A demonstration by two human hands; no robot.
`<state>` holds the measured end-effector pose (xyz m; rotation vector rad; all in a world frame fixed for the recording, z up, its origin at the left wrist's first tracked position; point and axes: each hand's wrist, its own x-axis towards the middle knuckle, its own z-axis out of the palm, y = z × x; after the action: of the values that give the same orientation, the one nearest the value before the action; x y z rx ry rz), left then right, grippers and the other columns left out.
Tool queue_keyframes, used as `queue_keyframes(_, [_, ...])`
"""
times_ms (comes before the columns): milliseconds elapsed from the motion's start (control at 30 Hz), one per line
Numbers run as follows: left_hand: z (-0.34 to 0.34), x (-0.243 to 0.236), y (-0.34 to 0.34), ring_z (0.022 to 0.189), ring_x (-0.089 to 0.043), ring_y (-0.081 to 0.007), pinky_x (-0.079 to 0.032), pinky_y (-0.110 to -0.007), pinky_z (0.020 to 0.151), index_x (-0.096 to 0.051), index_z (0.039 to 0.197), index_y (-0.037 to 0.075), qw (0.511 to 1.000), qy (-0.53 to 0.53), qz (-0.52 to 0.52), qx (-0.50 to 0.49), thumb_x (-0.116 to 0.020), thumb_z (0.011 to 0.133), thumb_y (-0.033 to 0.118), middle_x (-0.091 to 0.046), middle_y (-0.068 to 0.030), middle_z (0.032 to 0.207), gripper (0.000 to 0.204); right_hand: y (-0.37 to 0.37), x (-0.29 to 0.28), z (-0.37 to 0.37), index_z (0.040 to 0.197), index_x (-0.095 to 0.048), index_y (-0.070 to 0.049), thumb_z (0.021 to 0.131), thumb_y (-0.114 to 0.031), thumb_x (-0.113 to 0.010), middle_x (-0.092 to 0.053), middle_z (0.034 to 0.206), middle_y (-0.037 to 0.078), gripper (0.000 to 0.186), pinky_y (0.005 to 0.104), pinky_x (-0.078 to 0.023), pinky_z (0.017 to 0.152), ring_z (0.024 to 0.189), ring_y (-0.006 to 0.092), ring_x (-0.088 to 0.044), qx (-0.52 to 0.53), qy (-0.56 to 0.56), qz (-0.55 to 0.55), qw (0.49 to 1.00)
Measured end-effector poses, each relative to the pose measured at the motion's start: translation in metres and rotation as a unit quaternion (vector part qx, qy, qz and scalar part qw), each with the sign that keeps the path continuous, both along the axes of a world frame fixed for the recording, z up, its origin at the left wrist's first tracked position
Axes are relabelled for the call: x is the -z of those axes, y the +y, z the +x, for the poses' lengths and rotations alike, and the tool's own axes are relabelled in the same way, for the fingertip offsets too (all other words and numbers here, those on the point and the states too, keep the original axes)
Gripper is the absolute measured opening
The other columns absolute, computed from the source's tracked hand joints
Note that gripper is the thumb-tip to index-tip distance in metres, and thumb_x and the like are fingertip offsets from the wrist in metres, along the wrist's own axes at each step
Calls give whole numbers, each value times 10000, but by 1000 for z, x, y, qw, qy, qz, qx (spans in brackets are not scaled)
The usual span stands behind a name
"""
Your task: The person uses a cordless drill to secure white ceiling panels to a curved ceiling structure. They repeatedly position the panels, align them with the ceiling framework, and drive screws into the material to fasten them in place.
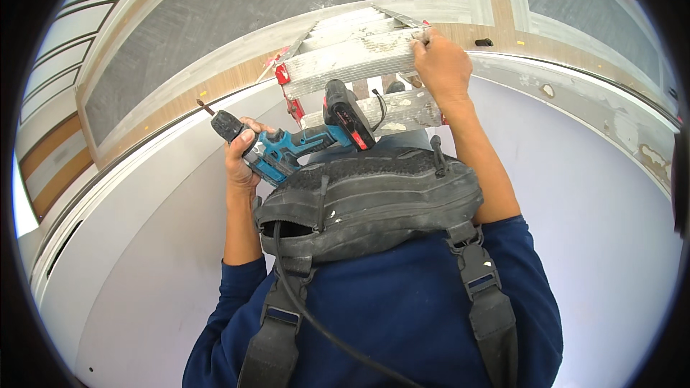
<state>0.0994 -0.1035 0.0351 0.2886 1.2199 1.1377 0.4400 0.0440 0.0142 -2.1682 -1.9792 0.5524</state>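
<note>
The blue and black cordless drill (pixel 279 158) is in front of the body, to the left of the middle, between the black bag (pixel 374 205) and the open floor side. The left hand (pixel 243 154) is closed around its front part, just behind the chuck (pixel 227 126), and does not hold the handle. The bit (pixel 205 107) points outward to the left, and the battery (pixel 350 121) sits at the end of the handle.

So I judge that the drill is equipped — bit fitted, battery attached — but at this moment it is not being applied: the tip touches no surface that I can see, and no finger appears on the trigger. Which drilling or fastening is finished, and how much is left, I cannot tell from this view.

The right hand (pixel 444 68) is away from the drill; its fingers are curled and gripping the upper right corner of the worn, pale stepladder (pixel 345 61) with red fittings. How firmly it grips — this is not clear.

Nearer to the body, one pocket of the bag is open, and a black cord (pixel 305 309) runs from it down over the blue shirt (pixel 388 302). Farther out lies the dark grey floor (pixel 287 7).
</note>
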Motion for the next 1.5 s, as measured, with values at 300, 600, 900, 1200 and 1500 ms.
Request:
queue_keyframes(300, [0, 2, 12, 855, -655, -251, -552, -375, 794, -578, 940, 41, 999, -3, 20, 28, -668, 755, 255, -666, -176, 899, 296, 0, 8, 44, 934, -675, -29, 897, -172, -658, -642, 740, 33, 149, 225, -478, 589, 676, 88, -585, 240, 536, -169, 792])
queue_keyframes(600, [10, -35, 72, 822, -688, -268, -584, -389, 751, -553, 989, 36, 979, -14, 85, 185, -626, 878, 460, -671, -180, 892, 445, 15, -83, -82, 890, -662, -37, 835, -168, -605, -684, 768, 142, 152, 390, -511, 672, 706, 293, -665, -269, 278, 9, 922])
queue_keyframes(900, [16, -63, 71, 759, -672, -259, -564, -361, 679, -587, 911, 34, 978, -13, 8, 206, -367, 895, 757, -667, -167, 829, 755, 1, -70, -138, 821, -721, 5, 783, -168, -608, -680, 675, 186, 210, 363, -534, 601, 591, 263, -672, -244, 371, -176, 879])
queue_keyframes(1200, [25, -32, 68, 768, -676, -366, -550, -415, 686, -572, 1052, -32, 955, 166, 43, 244, -331, 979, 571, -670, -227, 848, 653, -6, -70, -132, 757, -713, 0, 718, -156, -655, -690, 776, 208, 171, 454, -529, 686, 767, 376, -679, -349, 233, -83, 904])
queue_keyframes(1500, [6, -25, 81, 704, -694, -318, -573, -379, 629, -579, 1033, -32, 979, 111, 76, 151, -397, 973, 350, -682, -245, 813, 428, 35, -58, -174, 745, -725, -47, 688, -124, -655, -686, 679, 141, 119, 414, -529, 660, 680, 299, -686, -422, 278, -25, 863])
